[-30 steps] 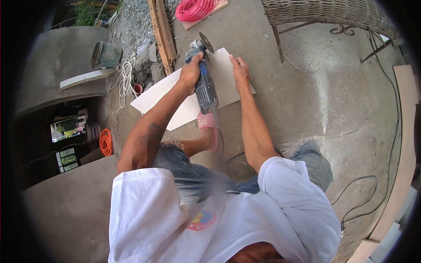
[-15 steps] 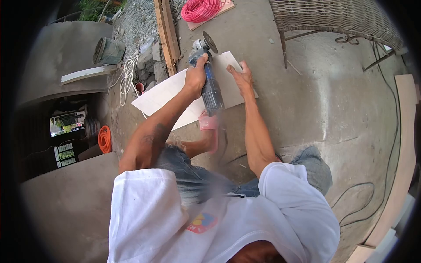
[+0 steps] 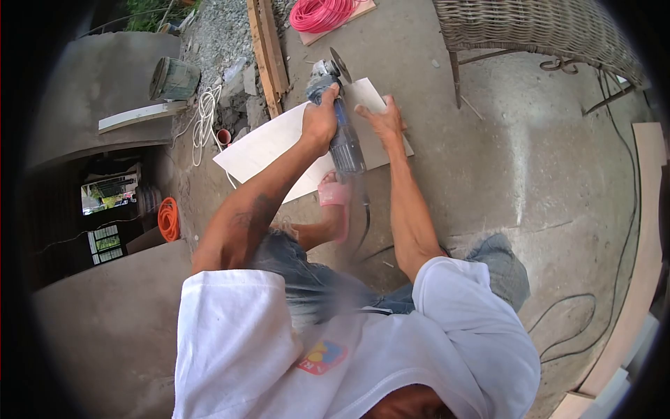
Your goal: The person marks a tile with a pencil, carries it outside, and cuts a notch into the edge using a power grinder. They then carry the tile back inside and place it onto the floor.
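Note:
My left hand (image 3: 321, 124) is wrapped round the neck of a blue and grey angle grinder (image 3: 347, 150), just behind its head. Its cutting disc (image 3: 340, 65) points away from me, at the far edge of a large white tile (image 3: 269, 150). On the tile's right part, my right hand (image 3: 385, 121) grips the edge, thumb on top and the other fingers at the side. A foot in a pink slipper (image 3: 333, 194) is at the tile's near edge. The grinder's cord trails down toward my legs.
A wicker chair (image 3: 537, 28) stands at the upper right. Pink hose (image 3: 321, 15) lies coiled at the top, beside wooden planks (image 3: 265, 52) and rubble. White cord (image 3: 204, 126), a bucket (image 3: 174, 79) and an orange coil (image 3: 168, 219) are on the left. A black cable (image 3: 631, 174) runs along the right.
My left hand and the grinder have shifted slightly right across the tile. My right thumb has moved a little left toward the grinder. The tile has hardly moved.

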`<action>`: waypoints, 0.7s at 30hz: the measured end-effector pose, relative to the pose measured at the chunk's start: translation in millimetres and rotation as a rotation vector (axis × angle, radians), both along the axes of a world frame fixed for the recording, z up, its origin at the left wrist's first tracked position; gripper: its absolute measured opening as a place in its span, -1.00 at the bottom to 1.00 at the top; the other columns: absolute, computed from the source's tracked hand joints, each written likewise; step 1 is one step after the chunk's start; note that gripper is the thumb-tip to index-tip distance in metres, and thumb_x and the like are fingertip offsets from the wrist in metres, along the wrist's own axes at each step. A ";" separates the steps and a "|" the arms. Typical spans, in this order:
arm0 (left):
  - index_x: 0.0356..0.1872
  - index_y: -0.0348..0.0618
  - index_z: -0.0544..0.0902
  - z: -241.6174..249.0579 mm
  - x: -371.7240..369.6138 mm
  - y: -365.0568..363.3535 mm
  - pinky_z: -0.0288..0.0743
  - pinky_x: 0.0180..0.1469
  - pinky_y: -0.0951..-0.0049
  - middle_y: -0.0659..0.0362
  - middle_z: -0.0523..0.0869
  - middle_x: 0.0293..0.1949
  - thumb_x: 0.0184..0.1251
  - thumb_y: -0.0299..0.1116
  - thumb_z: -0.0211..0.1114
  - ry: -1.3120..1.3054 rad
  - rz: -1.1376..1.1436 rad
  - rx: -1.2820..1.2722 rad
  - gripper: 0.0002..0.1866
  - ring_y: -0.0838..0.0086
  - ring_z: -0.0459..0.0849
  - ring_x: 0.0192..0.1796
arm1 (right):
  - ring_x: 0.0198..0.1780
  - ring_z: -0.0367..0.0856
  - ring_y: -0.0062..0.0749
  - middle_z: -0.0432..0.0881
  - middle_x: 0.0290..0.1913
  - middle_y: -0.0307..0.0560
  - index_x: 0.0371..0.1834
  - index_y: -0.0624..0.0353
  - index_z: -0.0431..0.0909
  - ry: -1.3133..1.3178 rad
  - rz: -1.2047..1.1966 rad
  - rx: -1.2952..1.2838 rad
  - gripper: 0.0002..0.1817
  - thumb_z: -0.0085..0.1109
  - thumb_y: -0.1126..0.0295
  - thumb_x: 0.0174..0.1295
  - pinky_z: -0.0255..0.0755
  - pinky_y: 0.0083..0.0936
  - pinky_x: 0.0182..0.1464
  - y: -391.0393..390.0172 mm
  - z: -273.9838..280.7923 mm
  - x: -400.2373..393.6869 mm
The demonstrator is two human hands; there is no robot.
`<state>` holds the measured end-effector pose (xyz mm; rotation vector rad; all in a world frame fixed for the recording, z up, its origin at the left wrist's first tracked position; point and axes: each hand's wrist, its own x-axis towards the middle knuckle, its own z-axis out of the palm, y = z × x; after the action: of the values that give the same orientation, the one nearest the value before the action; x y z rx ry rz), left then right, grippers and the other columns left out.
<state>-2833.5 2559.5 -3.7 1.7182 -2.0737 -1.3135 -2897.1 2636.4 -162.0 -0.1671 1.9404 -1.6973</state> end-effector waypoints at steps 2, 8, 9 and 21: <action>0.04 -0.73 0.51 -1.6 -3.1 1.6 0.52 0.03 0.23 -0.22 0.68 -0.13 0.25 0.29 0.23 0.017 0.005 -0.019 -0.05 0.17 0.68 -0.07 | 0.28 0.52 0.06 0.66 0.13 0.10 0.10 0.11 0.53 -0.031 0.065 0.041 0.17 0.51 -0.54 -0.55 0.09 0.34 0.31 0.0 0.9 -3.1; 0.06 -0.73 0.49 0.7 -11.5 7.9 0.49 0.11 0.20 -0.31 0.66 -0.04 0.23 0.31 0.24 -0.027 0.008 -0.088 -0.03 0.08 0.68 0.02 | 0.32 0.47 0.08 0.64 0.14 0.12 0.21 0.15 0.47 0.031 0.098 0.081 0.28 0.48 -0.57 -0.57 0.11 0.33 0.30 -1.5 -0.5 -4.4; 0.06 -0.73 0.49 0.5 -12.6 8.6 0.49 0.13 0.19 -0.33 0.66 -0.02 0.22 0.31 0.24 -0.028 0.016 -0.103 -0.03 0.06 0.68 0.04 | 0.33 0.46 0.07 0.63 0.15 0.13 0.22 0.16 0.46 0.050 0.088 0.094 0.29 0.48 -0.58 -0.58 0.11 0.33 0.30 -2.0 0.0 -3.9; 0.05 -0.73 0.50 -4.8 -13.5 2.3 0.48 0.16 0.16 -0.40 0.65 0.01 0.20 0.33 0.24 -0.134 0.031 -0.123 -0.01 -0.03 0.68 0.08 | 0.43 0.31 0.07 0.54 0.27 0.15 0.29 0.24 0.40 0.039 0.128 0.132 0.37 0.49 -0.57 -0.59 0.08 0.35 0.31 -0.3 6.3 -5.2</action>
<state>-2847.0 2561.8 -8.5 1.8219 -2.1395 -1.0651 -2902.3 2636.0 -155.6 -0.2708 2.0177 -1.4900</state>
